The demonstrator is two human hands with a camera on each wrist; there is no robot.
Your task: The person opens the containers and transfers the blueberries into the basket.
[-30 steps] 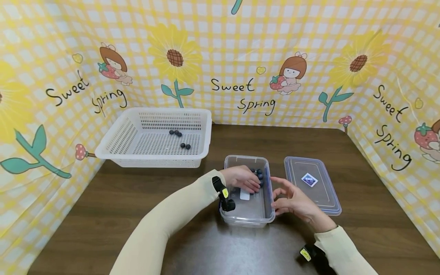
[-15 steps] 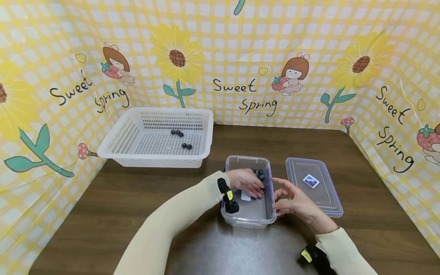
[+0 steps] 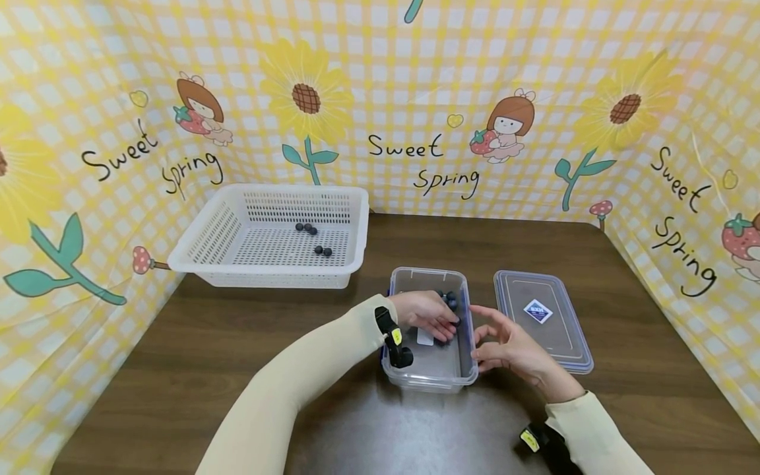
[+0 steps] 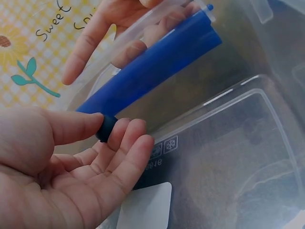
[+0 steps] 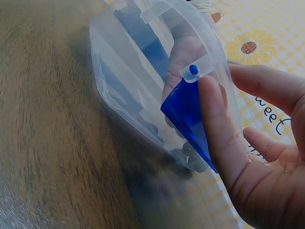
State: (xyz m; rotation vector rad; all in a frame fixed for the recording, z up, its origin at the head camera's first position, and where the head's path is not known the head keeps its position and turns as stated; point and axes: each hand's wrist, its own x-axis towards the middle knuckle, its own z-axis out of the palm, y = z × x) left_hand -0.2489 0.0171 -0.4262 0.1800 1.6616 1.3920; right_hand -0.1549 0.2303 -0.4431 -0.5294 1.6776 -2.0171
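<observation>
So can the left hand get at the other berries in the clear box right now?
Probably yes. The left hand is already inside the open box, pinching one berry, with more berries just past its fingertips. The lid lies off to the side.

I see a white perforated basket [image 3: 196, 247] at the table's [image 3: 178, 369] far left, with five dark berries [image 3: 315, 239] inside. A clear lid [image 3: 543, 320] lies flat at right. Yellow checked backdrop [image 3: 380, 79] surrounds the table.

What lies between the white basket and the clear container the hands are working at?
Bare brown table, in the head view: nothing lies between the white basket and the clear container. The left hand reaches inside the container.
</observation>
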